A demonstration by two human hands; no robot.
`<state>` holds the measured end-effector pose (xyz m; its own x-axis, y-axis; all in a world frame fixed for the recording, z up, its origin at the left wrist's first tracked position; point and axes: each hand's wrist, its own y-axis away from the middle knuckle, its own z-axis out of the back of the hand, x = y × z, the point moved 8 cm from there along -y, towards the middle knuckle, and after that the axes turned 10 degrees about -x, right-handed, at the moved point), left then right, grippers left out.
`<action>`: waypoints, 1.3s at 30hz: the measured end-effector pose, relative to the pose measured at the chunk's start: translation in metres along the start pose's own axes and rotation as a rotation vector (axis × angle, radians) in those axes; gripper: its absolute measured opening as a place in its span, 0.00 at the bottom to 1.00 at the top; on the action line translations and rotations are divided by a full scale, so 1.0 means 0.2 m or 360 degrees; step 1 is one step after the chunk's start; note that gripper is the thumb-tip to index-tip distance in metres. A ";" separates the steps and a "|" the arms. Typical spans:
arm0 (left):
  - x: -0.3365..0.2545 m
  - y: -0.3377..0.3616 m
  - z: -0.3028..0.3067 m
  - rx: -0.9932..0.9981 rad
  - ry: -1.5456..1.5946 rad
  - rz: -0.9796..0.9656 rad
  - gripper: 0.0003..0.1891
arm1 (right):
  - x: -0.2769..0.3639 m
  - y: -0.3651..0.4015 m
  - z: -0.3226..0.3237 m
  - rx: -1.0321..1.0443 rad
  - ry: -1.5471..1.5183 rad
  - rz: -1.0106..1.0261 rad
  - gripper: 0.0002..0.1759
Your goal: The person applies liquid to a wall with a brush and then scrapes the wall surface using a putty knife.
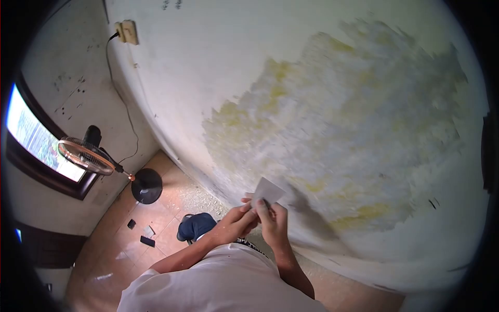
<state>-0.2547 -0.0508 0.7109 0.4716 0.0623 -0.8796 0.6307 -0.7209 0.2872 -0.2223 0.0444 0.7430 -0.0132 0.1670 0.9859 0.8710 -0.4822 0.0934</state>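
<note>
A small, light-grey square sheet (268,191), stiff and perhaps folded sandpaper, stands up from between my two hands. My right hand (273,219) pinches its lower edge, with the thumb lying flat against its face. My left hand (235,224) is closed around the bottom of the sheet, fingers against my right hand; a pale edge sticks out above these fingers. Just beyond the hands rises a white wall (244,62) with a large rough patch (358,114) of grey and yellow stains. The sheet appears apart from the wall, where a shadow falls.
A pedestal fan (86,154) stands left, its cord running to a wall socket (127,32). On the tiled floor (161,218) lie a phone (147,241) and small items. Pale flakes (202,200) line the wall's foot. Dark blue cloth (196,226) is beside my body.
</note>
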 end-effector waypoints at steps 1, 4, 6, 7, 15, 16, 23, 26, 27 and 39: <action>-0.01 0.02 0.08 -0.0106 -0.0008 0.0021 0.18 | -0.01 -0.03 -0.08 0.0089 -0.0034 -0.0067 0.22; -0.09 0.04 0.26 -0.0274 0.0032 0.0047 0.19 | -0.06 -0.19 -0.30 0.0157 -0.0016 0.0086 0.21; -0.23 0.02 0.37 -0.0283 0.0046 -0.0068 0.24 | -0.06 -0.31 -0.44 0.0160 -0.0087 0.0109 0.20; -0.26 0.00 0.45 -0.0290 0.0029 -0.0070 0.24 | -0.05 -0.36 -0.51 0.0164 -0.0105 0.0113 0.20; -0.35 -0.24 0.83 -0.0198 0.0034 -0.0050 0.30 | -0.05 -0.52 -0.77 -0.0549 0.0054 0.0452 0.19; -0.35 -0.27 0.85 -0.0227 -0.0054 -0.0137 0.30 | -0.04 -0.52 -0.77 -0.0634 0.0098 0.0520 0.20; -0.74 -0.30 0.78 -0.0031 -0.0180 -0.0343 0.29 | 0.17 -0.57 -0.80 -0.0929 0.0062 0.0631 0.22; -0.64 -0.29 0.83 -0.0102 -0.0203 -0.0352 0.30 | 0.06 -0.53 -0.79 -0.1007 0.0338 0.0686 0.24; -0.58 -0.29 0.86 -0.0087 -0.0205 -0.0344 0.30 | 0.01 -0.54 -0.77 -0.1024 0.0341 0.0683 0.24; -0.63 -0.27 0.90 -0.0033 -0.0541 -0.0525 0.17 | 0.10 -0.54 -0.80 -0.1042 0.0189 0.0591 0.24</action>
<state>-0.4585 -0.1444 0.7372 0.0178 0.0535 -0.9984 0.7267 -0.6866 -0.0239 -0.3956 -0.0377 0.7748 0.1388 -0.1815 0.9735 0.3603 -0.9064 -0.2204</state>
